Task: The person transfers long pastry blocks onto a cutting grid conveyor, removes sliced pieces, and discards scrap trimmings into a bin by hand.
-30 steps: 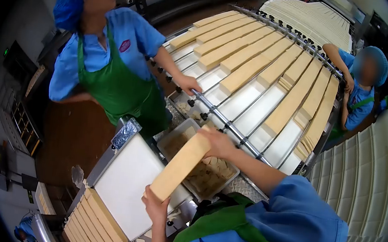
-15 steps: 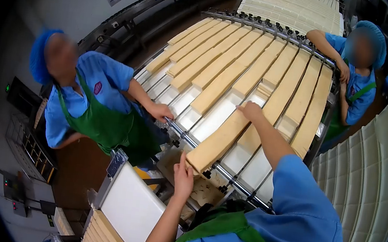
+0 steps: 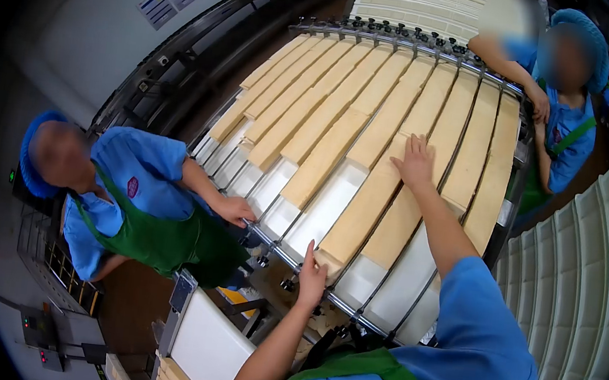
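Note:
A long, pale yellow slab, possibly dough or pastry, lies lengthwise in a lane on the white slatted bed. At its near end is my left hand, its index finger stretched out along the slab's left edge and its other fingers partly bent. My right hand lies with fingers spread around the slab's far end, where it meets another slab in the same lane. Neither hand is wrapped around anything. Just to the right, a similar slab sits in the neighbouring lane.
Thin dark dividers and a metal front rail with black knobs bound the lanes. A co-worker's hand rests on the rail at left; another person leans at the far right. A white board stands lower left, ridged pale sheeting at right.
The slab has slid away from me up its lane, its far end now against the slab beyond. Both my hands moved forward with it, and my right hand's fingers have spread.

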Available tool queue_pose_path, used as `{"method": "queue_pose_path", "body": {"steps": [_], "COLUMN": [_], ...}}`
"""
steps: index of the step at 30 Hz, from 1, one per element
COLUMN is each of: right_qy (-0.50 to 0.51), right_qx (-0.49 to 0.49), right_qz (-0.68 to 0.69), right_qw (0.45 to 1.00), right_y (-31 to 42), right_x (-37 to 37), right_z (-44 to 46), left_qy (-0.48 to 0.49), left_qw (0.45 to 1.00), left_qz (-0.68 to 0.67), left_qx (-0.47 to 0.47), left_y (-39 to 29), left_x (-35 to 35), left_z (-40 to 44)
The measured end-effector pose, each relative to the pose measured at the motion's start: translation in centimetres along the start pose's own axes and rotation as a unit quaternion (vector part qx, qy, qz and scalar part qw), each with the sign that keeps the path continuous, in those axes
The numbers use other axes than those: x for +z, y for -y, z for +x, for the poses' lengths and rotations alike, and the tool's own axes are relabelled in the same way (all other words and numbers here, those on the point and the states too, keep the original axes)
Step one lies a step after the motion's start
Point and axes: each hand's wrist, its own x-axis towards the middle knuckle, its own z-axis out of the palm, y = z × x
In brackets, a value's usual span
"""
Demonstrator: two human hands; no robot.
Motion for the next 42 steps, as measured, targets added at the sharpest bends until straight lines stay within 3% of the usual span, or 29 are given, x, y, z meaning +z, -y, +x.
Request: {"method": "queue_pose_path", "body": {"steps": [1,3,5,7,8,9,11,13,15,16,17,18,19,20,21,24,26,29,32,35,42], "right_qy": [-0.011,-0.025,0.001,-0.01,0.0,0.013,0.013,0.046,-0.033,0.01,-0.003,0.023,-0.033,0.002,0.04,0.061,0.037,0.021,0.018,-0.003,-0.011], "right_qx": [0.017,0.039,0.045,0.053,0.045,0.037,-0.016,-0.128,-0.287,-0.324,-0.337,-0.371,-0.397,-0.444,-0.485,-0.448,-0.458,-0.453,-0.433,-0.429,-0.425], "right_qz": [-0.038,-0.076,-0.09,-0.101,-0.098,-0.094,-0.105,0.106,0.242,0.248,0.249,0.24,0.252,0.153,0.055,0.123,0.098,0.062,0.038,0.027,0.017], "right_qw": [0.999,0.996,0.995,0.993,0.994,0.995,0.994,0.985,0.926,0.913,0.908,0.897,0.882,0.883,0.872,0.884,0.883,0.889,0.9,0.903,0.905], "right_y": [-0.4,-1.0,-0.8,0.3,1.2,2.3,5.4,9.3,13.0,14.8,16.5,17.4,17.9,17.8,17.8,18.3,18.3,18.6,19.0,19.1,19.2], "right_x": [0.1,0.1,0.5,0.2,0.5,1.0,3.4,3.3,5.3,2.1,4.2,5.4,6.0,6.0,6.1,7.2,7.8,7.9,8.6,8.6,8.6], "right_z": [-0.2,0.1,0.1,-0.6,-1.6,-3.1,-6.7,-12.3,-18.9,-22.1,-25.3,-27.6,-29.3,-29.6,-30.2,-30.6,-30.7,-30.8,-31.1,-31.3,-31.5], "left_qy": [0.006,0.072,0.08,0.02,0.005,-0.025,-0.072,-0.129,-0.202,-0.229,-0.255,-0.255,-0.254,-0.247,-0.197,-0.081,0.035,0.038,0.08,0.082,0.075], "left_qw": [1.0,0.985,0.978,0.991,0.978,0.979,0.977,0.965,0.951,0.965,0.966,0.967,0.953,0.907,0.911,0.911,0.933,0.922,0.911,0.898,0.893], "left_qz": [0.001,-0.13,-0.167,-0.099,-0.2,-0.197,-0.196,-0.227,-0.227,-0.126,-0.022,-0.02,0.163,0.34,0.36,0.394,0.357,0.385,0.405,0.433,0.444], "left_qx": [-0.001,-0.093,-0.1,-0.084,-0.061,-0.053,-0.053,-0.016,-0.049,-0.034,-0.018,-0.015,-0.009,-0.001,0.026,0.087,0.035,-0.036,0.023,0.013,0.002], "left_y": [0.3,0.6,1.1,0.9,1.2,1.4,-0.8,1.6,2.6,6.3,9.9,9.7,8.9,8.5,9.1,11.1,20.5,23.9,23.1,27.5,24.9], "left_x": [0.0,-0.6,-1.6,-2.7,-3.3,-4.2,-5.5,-7.9,-9.6,-11.6,-13.6,-13.7,-13.3,-12.8,-12.7,-11.1,-13.5,-14.5,-14.9,-15.9,-15.8], "left_z": [0.3,1.1,-0.2,-1.2,-2.0,-2.9,-5.1,-6.3,-7.8,-8.1,-8.5,-10.0,-12.0,-13.2,-14.7,-19.4,-21.6,-24.8,-25.1,-24.8,-25.3]}}
